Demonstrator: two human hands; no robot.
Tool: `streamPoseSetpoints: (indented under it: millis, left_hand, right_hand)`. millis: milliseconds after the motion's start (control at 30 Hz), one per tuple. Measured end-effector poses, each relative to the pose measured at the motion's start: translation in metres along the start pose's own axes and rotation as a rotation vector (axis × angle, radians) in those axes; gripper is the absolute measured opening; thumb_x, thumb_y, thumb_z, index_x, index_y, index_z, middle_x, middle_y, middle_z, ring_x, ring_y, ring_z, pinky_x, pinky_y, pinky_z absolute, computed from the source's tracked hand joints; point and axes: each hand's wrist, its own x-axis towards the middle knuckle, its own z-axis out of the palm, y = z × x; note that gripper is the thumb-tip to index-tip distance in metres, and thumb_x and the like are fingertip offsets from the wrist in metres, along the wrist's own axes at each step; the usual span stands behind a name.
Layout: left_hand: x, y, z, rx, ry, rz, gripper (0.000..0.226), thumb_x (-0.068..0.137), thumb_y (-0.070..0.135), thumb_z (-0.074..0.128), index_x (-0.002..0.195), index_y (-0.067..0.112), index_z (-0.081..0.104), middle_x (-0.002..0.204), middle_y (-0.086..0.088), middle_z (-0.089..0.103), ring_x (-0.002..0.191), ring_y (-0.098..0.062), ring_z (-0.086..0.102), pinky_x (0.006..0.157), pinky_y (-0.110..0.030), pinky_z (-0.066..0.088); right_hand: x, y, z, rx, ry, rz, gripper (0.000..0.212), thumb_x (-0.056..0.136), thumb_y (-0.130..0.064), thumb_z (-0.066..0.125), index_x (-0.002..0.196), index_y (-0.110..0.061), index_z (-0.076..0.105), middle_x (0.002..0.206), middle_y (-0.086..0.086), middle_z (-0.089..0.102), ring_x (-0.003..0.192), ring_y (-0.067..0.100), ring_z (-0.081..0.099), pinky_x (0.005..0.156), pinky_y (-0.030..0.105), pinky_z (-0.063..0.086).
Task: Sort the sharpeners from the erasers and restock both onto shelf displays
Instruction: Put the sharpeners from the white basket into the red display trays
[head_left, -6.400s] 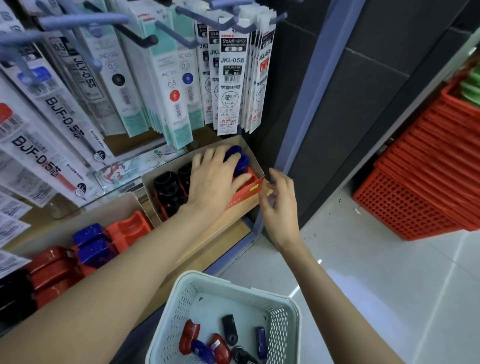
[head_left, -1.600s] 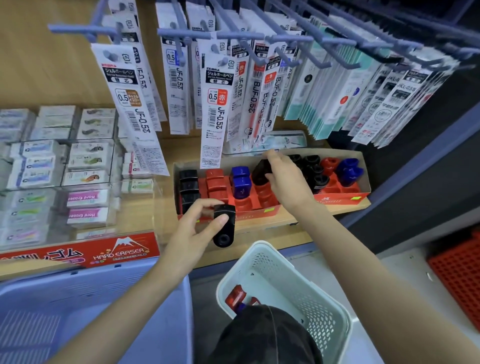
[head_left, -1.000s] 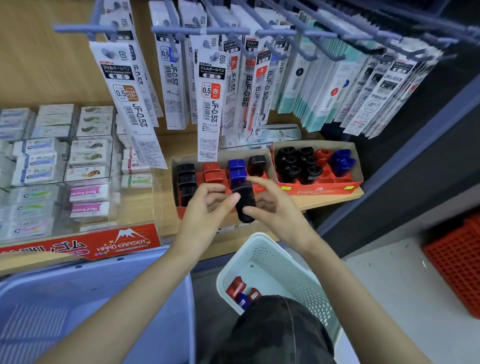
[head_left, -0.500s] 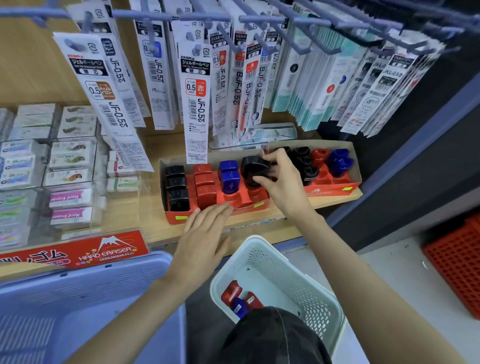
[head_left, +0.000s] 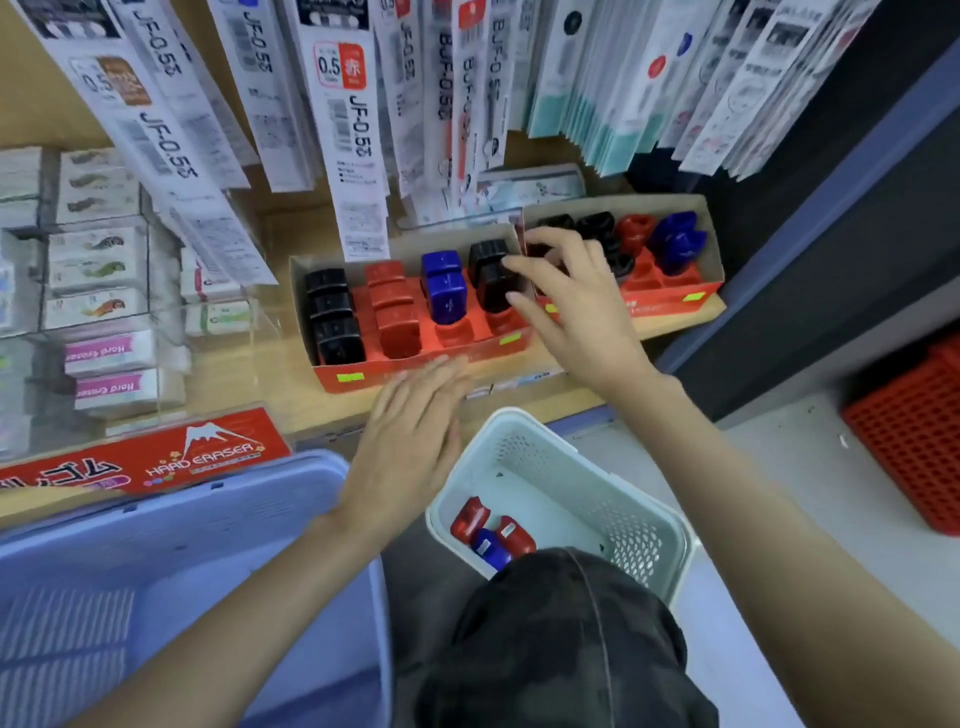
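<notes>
The black sharpener (head_left: 492, 283) that both hands were holding a second ago now stands in the fourth column of the left display box (head_left: 343, 378), in front of another black one. Half a second ago the right hand (head_left: 569, 312) was still pressing it into place. Now its fingers are spread and relaxed and grip nothing. The fingertips sit just beside the sharpener, and it is not clear whether they still touch it. The left hand (head_left: 410, 431) lies flat and empty, fingers straight, over the shelf edge at the front of that box, much where it was a moment ago.

So one more sharpener appears to be restocked, and both hands are free for the next one. The white basket (head_left: 672, 525) below the shelf holds two red sharpeners (head_left: 470, 517) and a blue sharpener (head_left: 491, 546), so the sorting looks only partly done. The red and blue columns in the box have room at the front. The erasers (head_left: 106, 353) sit in their clear case to the left, untouched at this moment.
</notes>
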Motion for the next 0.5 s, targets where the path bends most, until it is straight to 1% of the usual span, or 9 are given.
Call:
streamPoseSetpoints:
  millis: [67, 100, 133, 200, 233, 300, 400, 467, 500]
  left_hand:
    - [-0.011, 0.003, 0.017, -0.096, -0.153, 0.070, 0.028, 0.091, 0.016, 0.040, 0.116, 0.013, 0.052, 0.119, -0.004, 0.058, 0.106, -0.019, 0.055, 0.091, -0.033, 0.040]
    - [-0.016, 0.004, 0.028, -0.185, -0.284, 0.036, 0.025, 0.092, 0.018, 0.040, 0.112, 0.014, 0.055, 0.115, -0.001, 0.058, 0.101, -0.016, 0.057, 0.086, -0.032, 0.044]
    - [-0.020, 0.005, 0.040, -0.296, -0.419, -0.059, 0.022, 0.093, 0.018, 0.042, 0.109, 0.014, 0.057, 0.113, 0.003, 0.056, 0.098, -0.013, 0.058, 0.084, -0.031, 0.047]
    - [-0.023, 0.003, 0.067, -0.493, -0.648, -0.319, 0.016, 0.095, 0.010, 0.048, 0.106, 0.016, 0.057, 0.114, 0.005, 0.055, 0.098, -0.011, 0.058, 0.085, -0.029, 0.048]
    - [-0.023, 0.000, 0.084, -0.528, -0.717, -0.422, 0.017, 0.094, 0.006, 0.049, 0.107, 0.016, 0.057, 0.114, 0.003, 0.055, 0.098, -0.013, 0.059, 0.082, -0.025, 0.048]
    - [-0.024, -0.007, 0.121, -0.532, -0.787, -0.534, 0.021, 0.094, 0.000, 0.050, 0.112, 0.009, 0.056, 0.117, -0.001, 0.055, 0.099, -0.015, 0.057, 0.076, -0.018, 0.042]
    - [-0.031, -0.022, 0.171, -0.390, -0.880, -0.604, 0.034, 0.092, -0.006, 0.050, 0.124, 0.002, 0.051, 0.132, -0.012, 0.050, 0.108, -0.022, 0.052, 0.089, -0.025, 0.040]
    - [-0.040, -0.033, 0.197, -0.195, -0.976, -0.543, 0.043, 0.092, -0.002, 0.050, 0.134, 0.004, 0.045, 0.141, -0.015, 0.043, 0.124, -0.027, 0.046, 0.103, -0.031, 0.036]
    - [-0.047, -0.038, 0.208, -0.105, -1.031, -0.493, 0.047, 0.092, -0.001, 0.049, 0.138, 0.006, 0.041, 0.144, -0.014, 0.039, 0.130, -0.026, 0.041, 0.108, -0.030, 0.030]
  right_hand:
    - [-0.039, -0.004, -0.007, 0.193, -0.007, 0.119, 0.026, 0.095, -0.020, 0.051, 0.116, -0.007, 0.058, 0.113, 0.005, 0.054, 0.099, 0.014, 0.050, 0.083, 0.023, 0.040]
    - [-0.064, -0.002, -0.005, 0.273, -0.045, 0.240, 0.021, 0.096, -0.017, 0.050, 0.112, -0.008, 0.058, 0.105, 0.000, 0.055, 0.090, 0.008, 0.052, 0.076, 0.021, 0.041]
    - [-0.092, 0.003, 0.001, 0.331, -0.114, 0.385, 0.016, 0.096, -0.015, 0.050, 0.108, -0.009, 0.059, 0.097, -0.003, 0.057, 0.082, 0.005, 0.053, 0.071, 0.022, 0.041]
    - [-0.144, 0.019, 0.021, 0.383, -0.319, 0.679, 0.014, 0.095, -0.012, 0.051, 0.103, -0.011, 0.062, 0.093, -0.002, 0.062, 0.081, 0.009, 0.057, 0.073, 0.026, 0.045]
    - [-0.168, 0.029, 0.033, 0.400, -0.409, 0.783, 0.014, 0.094, -0.010, 0.052, 0.102, -0.010, 0.064, 0.095, 0.001, 0.064, 0.084, 0.015, 0.060, 0.077, 0.029, 0.047]
    - [-0.207, 0.041, 0.060, 0.428, -0.523, 0.917, 0.017, 0.092, -0.007, 0.054, 0.104, -0.006, 0.065, 0.101, 0.003, 0.064, 0.091, 0.020, 0.060, 0.081, 0.025, 0.045]
    - [-0.245, 0.045, 0.107, 0.465, -0.555, 1.092, 0.022, 0.092, -0.007, 0.052, 0.111, -0.005, 0.064, 0.115, 0.008, 0.065, 0.100, 0.022, 0.061, 0.084, 0.023, 0.042]
    - [-0.254, 0.043, 0.141, 0.493, -0.589, 1.165, 0.030, 0.093, -0.010, 0.053, 0.122, -0.007, 0.057, 0.124, 0.012, 0.060, 0.108, 0.023, 0.058, 0.089, 0.024, 0.041]
    - [-0.256, 0.041, 0.158, 0.498, -0.623, 1.164, 0.034, 0.094, -0.013, 0.053, 0.128, -0.008, 0.053, 0.128, 0.012, 0.055, 0.113, 0.024, 0.054, 0.093, 0.026, 0.040]
